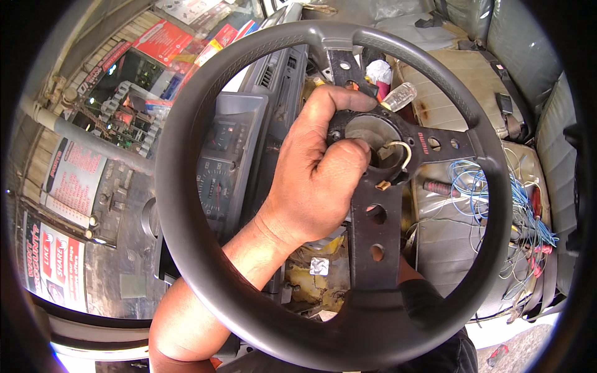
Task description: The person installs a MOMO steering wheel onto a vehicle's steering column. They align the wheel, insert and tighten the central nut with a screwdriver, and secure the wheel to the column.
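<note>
The left hand (320,171), thumb and forefinger bent, clasps the steering wheel (376,233) at its hub (378,133), apparently for a firm central hold; the wheel stands before the instrument panel (216,180). The right hand is out of view, its state unclear.

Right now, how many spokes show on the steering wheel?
3: upper spoke, right spoke, lower spoke. The left hand covers part of the hub, but no spoke reaches the rim's left side.
</note>
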Available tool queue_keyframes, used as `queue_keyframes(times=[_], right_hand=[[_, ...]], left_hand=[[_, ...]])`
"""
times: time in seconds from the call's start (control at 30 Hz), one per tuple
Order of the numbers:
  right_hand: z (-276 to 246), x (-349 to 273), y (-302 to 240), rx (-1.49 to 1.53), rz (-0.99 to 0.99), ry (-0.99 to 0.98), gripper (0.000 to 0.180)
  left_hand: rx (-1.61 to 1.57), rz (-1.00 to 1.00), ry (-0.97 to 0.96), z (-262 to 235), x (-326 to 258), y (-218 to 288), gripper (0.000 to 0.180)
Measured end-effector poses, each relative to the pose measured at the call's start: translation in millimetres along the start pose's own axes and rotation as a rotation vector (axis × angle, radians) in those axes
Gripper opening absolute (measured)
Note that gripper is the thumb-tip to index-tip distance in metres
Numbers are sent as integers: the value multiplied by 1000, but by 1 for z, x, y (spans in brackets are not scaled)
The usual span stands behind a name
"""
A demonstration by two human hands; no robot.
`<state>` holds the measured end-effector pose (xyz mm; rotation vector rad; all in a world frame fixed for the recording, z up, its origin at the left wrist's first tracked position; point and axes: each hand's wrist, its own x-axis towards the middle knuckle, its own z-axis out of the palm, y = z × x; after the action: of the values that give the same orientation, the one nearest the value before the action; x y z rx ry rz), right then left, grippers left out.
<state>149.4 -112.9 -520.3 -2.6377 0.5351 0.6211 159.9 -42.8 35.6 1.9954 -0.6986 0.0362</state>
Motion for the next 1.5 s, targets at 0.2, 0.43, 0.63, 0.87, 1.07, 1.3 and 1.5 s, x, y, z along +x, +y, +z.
queue_keyframes(times=[0.2, 0.43, 0.63, 0.87, 1.07, 1.3, 1.5], right_hand=[[-21, -21, -5, 66, -59, 28, 56], [-102, -124, -71, 355, -491, 123, 60], [-207, -230, 20, 590, -499, -20, 63], [-307, -247, 175, 716, -142, 3, 70], [-313, -224, 213, 616, -128, 404, 55], [-404, -279, 189, 1687, -278, 347, 19], [-485, -320, 69, 469, -928, 691, 32]], left_hand=[[131, -15, -38, -4, -5, 2, 50], [358, 245, 29, -7, 0, 3, 42], [551, 397, 66, -9, 4, 20, 53], [591, 340, -474, -22, 24, 39, 61], [536, 288, -542, -20, 32, 38, 58], [541, 419, -407, -14, 19, 35, 49], [568, 439, -367, -11, 17, 36, 44]])
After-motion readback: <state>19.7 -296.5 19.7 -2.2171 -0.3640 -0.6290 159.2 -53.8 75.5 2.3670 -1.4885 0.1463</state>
